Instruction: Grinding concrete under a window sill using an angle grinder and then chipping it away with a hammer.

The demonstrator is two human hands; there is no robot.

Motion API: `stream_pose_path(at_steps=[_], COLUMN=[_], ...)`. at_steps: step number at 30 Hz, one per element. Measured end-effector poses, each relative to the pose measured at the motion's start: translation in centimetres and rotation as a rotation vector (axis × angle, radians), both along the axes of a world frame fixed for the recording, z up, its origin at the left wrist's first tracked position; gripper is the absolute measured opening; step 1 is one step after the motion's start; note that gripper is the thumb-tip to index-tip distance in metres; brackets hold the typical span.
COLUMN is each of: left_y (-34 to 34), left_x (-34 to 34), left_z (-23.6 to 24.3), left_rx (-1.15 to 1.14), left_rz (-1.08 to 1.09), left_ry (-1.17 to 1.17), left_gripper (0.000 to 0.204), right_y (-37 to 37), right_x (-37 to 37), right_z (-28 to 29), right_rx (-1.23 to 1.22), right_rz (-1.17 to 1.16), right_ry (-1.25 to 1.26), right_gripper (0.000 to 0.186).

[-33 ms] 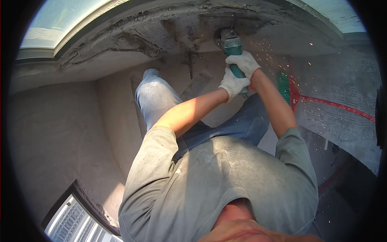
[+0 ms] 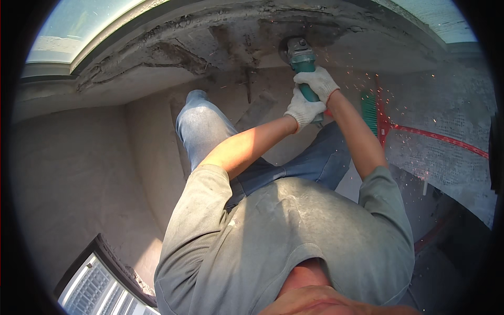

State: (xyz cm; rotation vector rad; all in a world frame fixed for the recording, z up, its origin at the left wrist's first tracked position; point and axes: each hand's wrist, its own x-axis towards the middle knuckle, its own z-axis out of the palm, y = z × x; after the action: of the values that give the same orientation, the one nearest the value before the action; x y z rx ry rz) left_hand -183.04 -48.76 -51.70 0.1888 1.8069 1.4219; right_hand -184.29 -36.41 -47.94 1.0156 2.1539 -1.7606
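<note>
Both my hands wear white knit work gloves and are wrapped round a teal angle grinder (image 2: 303, 64). My right hand (image 2: 318, 82) grips its body close behind the metal gear head. Lower down, toward me, my left hand (image 2: 303, 109) is closed round the rear of the body. The dark grinding disc (image 2: 284, 49) is at the rough concrete edge (image 2: 226, 47) below the window, partly hidden by the gear head. Orange sparks fly from there to the right, past my right forearm.
A broom with green bristles (image 2: 369, 113) and a red handle (image 2: 441, 137) lies to the right of my arm. My bent left knee (image 2: 202, 118) is close to the broken concrete. Window panes (image 2: 79, 39) border the far side, and another window (image 2: 97, 286) shows at the lower left.
The sparks have shifted, with some now spread nearer the broom and a few left of the grinder. My hands and the angle grinder stay in nearly the same place.
</note>
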Motion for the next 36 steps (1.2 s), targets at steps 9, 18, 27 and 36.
stream_pose_path(at_steps=[9, 18, 27, 36], left_y=[0.1, -0.1, -1.5, -2.7], left_x=[0.1, 0.1, 1.2, 1.8], left_z=[-0.1, 1.1, 2.7, 5.4], left_rx=[0.042, 0.002, -0.023, -0.173], left_rz=[0.013, -0.023, -0.199, -0.448], left_ry=[-0.031, -0.010, -0.033, 0.061], left_gripper=[0.095, 0.097, 0.098, 0.103], right_y=[0.4, 0.7, -0.1, -1.3], right_x=[-0.1, 0.3, 4.1, 8.9], right_z=[-0.7, -0.9, -1.0, 0.8], right_rx=[0.015, -0.020, 0.035, -0.434], right_rz=[0.005, -0.021, -0.155, -0.414], right_ry=[-0.033, -0.032, 0.005, 0.287], right_gripper=[0.033, 0.037, 0.029, 0.030])
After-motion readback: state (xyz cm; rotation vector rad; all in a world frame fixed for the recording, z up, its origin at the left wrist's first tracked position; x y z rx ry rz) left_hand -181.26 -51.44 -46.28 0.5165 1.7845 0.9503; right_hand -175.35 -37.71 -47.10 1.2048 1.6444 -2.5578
